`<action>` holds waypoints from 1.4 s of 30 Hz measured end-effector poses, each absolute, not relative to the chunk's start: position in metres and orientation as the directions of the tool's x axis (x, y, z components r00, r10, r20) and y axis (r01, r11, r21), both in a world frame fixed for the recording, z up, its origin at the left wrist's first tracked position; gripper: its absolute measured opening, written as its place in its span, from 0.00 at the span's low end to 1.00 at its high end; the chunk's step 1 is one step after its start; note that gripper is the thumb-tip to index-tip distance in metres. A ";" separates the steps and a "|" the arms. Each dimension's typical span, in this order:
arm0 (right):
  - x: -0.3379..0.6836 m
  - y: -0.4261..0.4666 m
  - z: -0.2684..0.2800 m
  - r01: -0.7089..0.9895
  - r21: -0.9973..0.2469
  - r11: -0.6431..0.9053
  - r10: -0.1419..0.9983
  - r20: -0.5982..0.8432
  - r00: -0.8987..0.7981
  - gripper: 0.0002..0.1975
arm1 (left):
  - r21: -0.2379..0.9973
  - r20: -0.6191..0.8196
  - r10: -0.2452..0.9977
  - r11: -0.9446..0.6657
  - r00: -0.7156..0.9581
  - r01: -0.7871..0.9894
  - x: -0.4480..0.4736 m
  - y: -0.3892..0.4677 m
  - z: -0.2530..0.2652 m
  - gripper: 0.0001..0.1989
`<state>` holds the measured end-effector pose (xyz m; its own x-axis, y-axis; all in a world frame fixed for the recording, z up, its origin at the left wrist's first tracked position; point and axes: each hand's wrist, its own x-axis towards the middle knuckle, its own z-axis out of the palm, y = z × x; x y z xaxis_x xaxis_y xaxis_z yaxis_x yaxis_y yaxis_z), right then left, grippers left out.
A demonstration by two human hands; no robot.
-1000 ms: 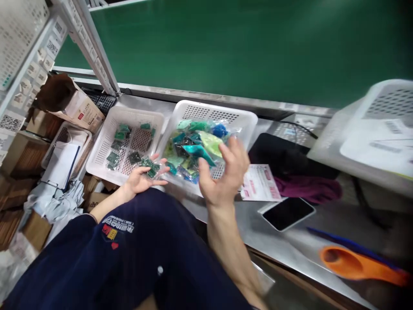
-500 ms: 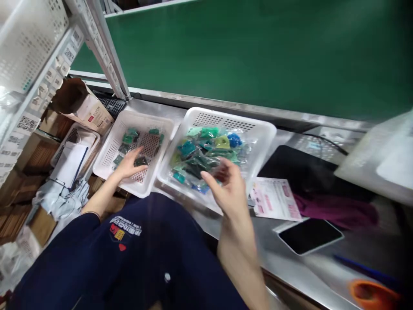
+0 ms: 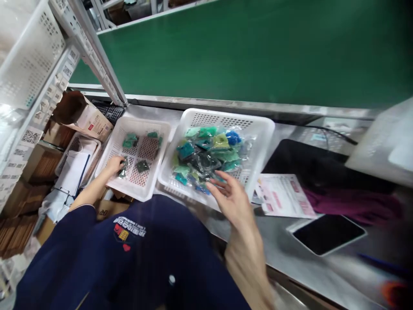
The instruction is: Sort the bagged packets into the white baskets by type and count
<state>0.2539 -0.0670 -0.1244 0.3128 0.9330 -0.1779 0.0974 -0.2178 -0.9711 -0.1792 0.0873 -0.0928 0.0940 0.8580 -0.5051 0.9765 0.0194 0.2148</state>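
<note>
At the near left side of the left white basket [image 3: 146,193], my left hand [image 3: 113,165] has its fingers closed on the edge of a small clear bag with dark green contents [image 3: 123,170]. Another dark green bag [image 3: 142,166] lies to its right, and green bags [image 3: 130,140] sit farther back in the same basket. Over the near right part of the right white basket [image 3: 264,125] is my right hand [image 3: 230,196], thumb and fingers apart, with nothing visible in it. A pile of clear bags with green, yellow and blue contents [image 3: 206,161] lies just beyond its fingertips.
Right of the baskets are a printed sheet [image 3: 285,196], a purple cloth [image 3: 351,206] and a phone [image 3: 329,234] on the metal table. Left are an open cardboard box [image 3: 92,116], a clipboard [image 3: 72,170] and a shelf post [image 3: 97,51]. A green panel [image 3: 241,56] runs along the back.
My left hand has moved left within the left basket and closed on a small bag. My right hand has drawn slightly back from the pile, with its fingers still apart.
</note>
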 end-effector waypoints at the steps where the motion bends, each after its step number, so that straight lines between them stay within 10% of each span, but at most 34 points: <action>1: 0.253 -0.067 -0.126 0.097 -0.971 -0.219 0.933 -0.179 0.312 0.40 | 0.202 -0.492 0.867 0.032 0.074 0.979 -0.179 0.088 -0.093 0.10; 13: 0.162 -0.059 -0.103 0.242 -0.970 -0.017 0.959 -0.084 -0.271 0.23 | 0.417 -0.061 0.996 -0.029 0.060 0.908 -0.092 0.091 -0.050 0.11; 16: 0.138 -0.052 -0.104 0.275 -0.961 0.032 0.902 -0.091 -0.423 0.20 | 0.563 0.063 0.941 -0.309 0.333 0.767 -0.035 0.084 -0.053 0.14; 20: 0.096 -0.012 -0.100 0.580 -0.808 0.109 0.795 -0.279 -0.538 0.18 | 0.637 0.008 0.727 -0.533 0.687 0.557 -0.010 0.091 -0.063 0.41; 28: -0.043 0.045 -0.117 0.886 -0.465 0.003 0.795 -0.537 -0.284 0.37 | 0.349 -0.177 0.949 -0.187 0.260 0.918 -0.115 0.173 -0.085 0.28; 36: -0.037 0.028 -0.114 0.810 -0.552 0.197 0.827 -0.350 -0.440 0.17 | 0.186 -0.332 0.916 -0.170 0.224 0.968 -0.143 0.190 -0.138 0.34; 42: 0.125 0.019 -0.091 0.874 -0.471 0.123 0.990 0.116 -0.077 0.15 | 0.186 -0.356 0.913 -0.140 0.200 0.973 -0.135 0.194 -0.151 0.28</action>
<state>0.1245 0.0193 -0.0906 -0.0768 0.9902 0.1163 0.8737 0.1230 -0.4707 -0.1352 0.1937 -0.1509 0.1996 0.9131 -0.3555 0.9725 -0.1403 0.1857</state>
